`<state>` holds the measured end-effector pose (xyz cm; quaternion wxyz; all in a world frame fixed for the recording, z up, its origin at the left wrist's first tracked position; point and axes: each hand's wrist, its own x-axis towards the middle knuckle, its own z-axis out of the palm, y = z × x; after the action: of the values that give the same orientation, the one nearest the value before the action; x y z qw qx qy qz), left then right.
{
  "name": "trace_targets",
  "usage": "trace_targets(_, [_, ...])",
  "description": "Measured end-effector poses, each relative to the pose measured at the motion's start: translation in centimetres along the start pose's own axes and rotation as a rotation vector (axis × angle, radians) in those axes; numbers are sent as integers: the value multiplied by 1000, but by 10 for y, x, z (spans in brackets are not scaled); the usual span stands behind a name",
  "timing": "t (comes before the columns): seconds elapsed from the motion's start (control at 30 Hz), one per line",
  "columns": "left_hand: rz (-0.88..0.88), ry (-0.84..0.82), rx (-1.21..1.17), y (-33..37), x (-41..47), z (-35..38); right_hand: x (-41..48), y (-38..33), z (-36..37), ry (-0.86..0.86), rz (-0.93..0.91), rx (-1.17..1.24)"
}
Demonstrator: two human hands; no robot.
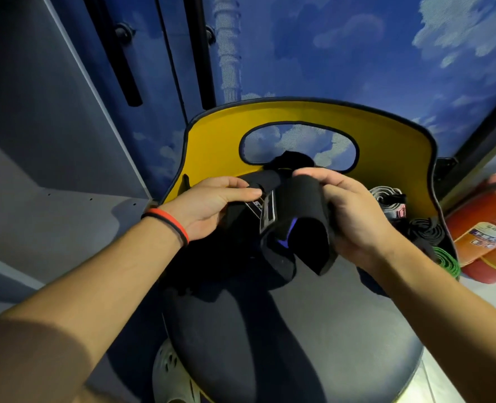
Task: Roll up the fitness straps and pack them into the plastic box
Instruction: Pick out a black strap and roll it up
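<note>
Both hands hold a wide black strap [299, 205] in the air above the seat of a yellow chair [217, 141]. The left hand [212, 206] pinches one end, thumb on top and fingers curled beneath. The right hand [354, 219] grips the other part, where the band bends into a loose arch with its free end hanging toward the person. The strap's long axis runs roughly side to side between the hands, with a white label [267, 212] near the middle. It looks barely rolled, and the right hand, at the curved part, seems better placed to start winding. A grey roll [386, 196], a black roll [424, 231] and a green roll [446, 261] lie on the seat just beside the right hand. No plastic box is in view
</note>
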<state>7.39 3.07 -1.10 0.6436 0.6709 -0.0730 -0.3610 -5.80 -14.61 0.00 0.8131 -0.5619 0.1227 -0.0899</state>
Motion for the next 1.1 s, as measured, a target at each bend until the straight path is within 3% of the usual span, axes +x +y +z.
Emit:
trace_targets(0.1, [30,-83,23,-2,-1,2,8,6,-1,177,-11,216])
trace_targets(0.2, [69,-195,47,1,-1,5,9,15,-2,341,4,163])
trace_targets(0.33, [15,-126,217,-1,-6,12,12,18,0,447,-23,270])
trace_targets(0.43, [-126,-119,179,1,-9,4,17,12,0,510,-98,308])
trace_targets(0.53, [-264,-175,179,6,-7,-9,18,9,-2,460,-147,372])
trace_targets(0.6, [-297,-203,177,9,-6,-12,15,13,-4,390,-144,279])
trace_targets(0.73, [-208,-147,115,11,-8,-2,5,37,-10,339,-162,-248])
trace_targets(0.83, [-97,-19,62,10,-8,5,-5,48,-8,194,-86,-507])
trace_targets(0.93, [-11,79,121,8,-7,3,-10,47,-7,74,51,-459])
trace_targets(1.1, [194,10,508,14,-16,12,1,29,-4,132,50,-335])
